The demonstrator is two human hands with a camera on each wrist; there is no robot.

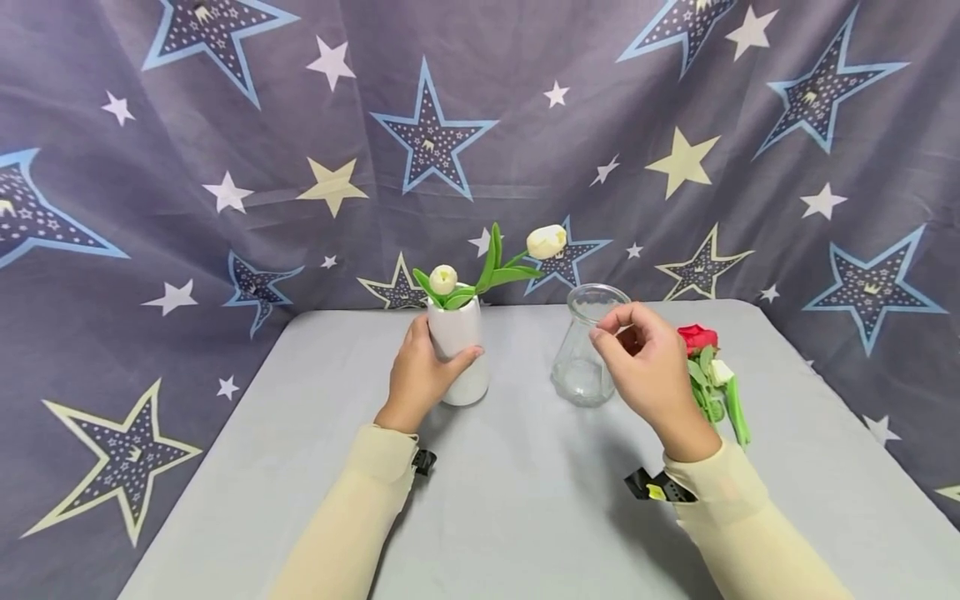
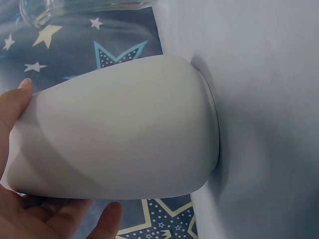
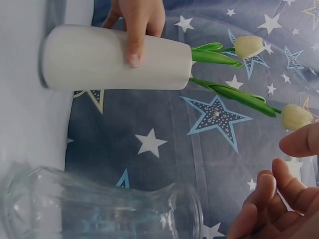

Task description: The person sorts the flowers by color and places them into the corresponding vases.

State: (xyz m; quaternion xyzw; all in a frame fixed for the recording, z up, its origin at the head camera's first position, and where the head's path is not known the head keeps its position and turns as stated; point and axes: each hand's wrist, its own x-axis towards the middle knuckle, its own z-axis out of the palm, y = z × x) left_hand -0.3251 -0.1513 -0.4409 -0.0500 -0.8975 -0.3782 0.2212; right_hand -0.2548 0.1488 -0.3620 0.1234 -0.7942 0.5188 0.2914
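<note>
A white vase point(image 1: 459, 333) stands upright on the table with two white tulips in it. One tulip point(image 1: 443, 279) sits low over the rim; the other tulip point(image 1: 546, 242) leans out to the right on a longer stem. My left hand point(image 1: 426, 371) grips the vase round its side, thumb across the front. In the left wrist view the vase point(image 2: 114, 134) fills the middle. My right hand point(image 1: 651, 367) hangs beside the rim of a clear glass vase point(image 1: 583, 379), fingers bent. The right wrist view shows its thumb and fingers point(image 3: 299, 142) apart, holding nothing.
Right of the glass vase lie a red rose point(image 1: 697, 337), a white flower point(image 1: 720, 372) and green leaves point(image 1: 737, 412), partly behind my right hand. The grey table point(image 1: 517, 517) ends at a star-patterned curtain point(image 1: 510, 167) at the back and sides.
</note>
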